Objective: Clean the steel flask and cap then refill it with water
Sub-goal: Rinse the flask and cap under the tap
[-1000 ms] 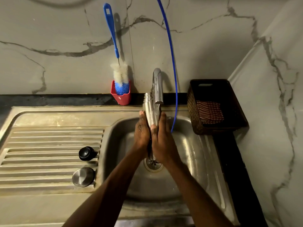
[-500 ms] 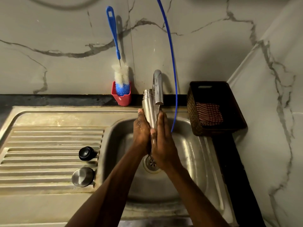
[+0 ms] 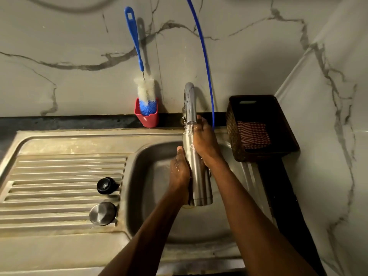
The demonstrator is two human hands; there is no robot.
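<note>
The steel flask [image 3: 196, 172] stands upright over the sink basin [image 3: 151, 196], its open threaded neck just under the tap spout [image 3: 190, 104], where water runs. My left hand [image 3: 179, 172] grips the flask's lower body from the left. My right hand [image 3: 203, 140] lies along its upper right side up to the neck, wet, fingers wrapped around it. On the draining board lie two cap parts, a black one [image 3: 106, 185] and a steel one [image 3: 102, 213].
A blue-handled bottle brush [image 3: 142, 80] stands in a red cup [image 3: 147, 116] against the marble wall. A thin blue tube [image 3: 207, 62] hangs behind the tap. A dark woven basket [image 3: 278, 124] with a checked cloth [image 3: 253, 134] sits at the right of the sink.
My right hand has slid up the flask from its middle to the neck. The flask's lower body and base now show. My left hand stays low on the flask.
</note>
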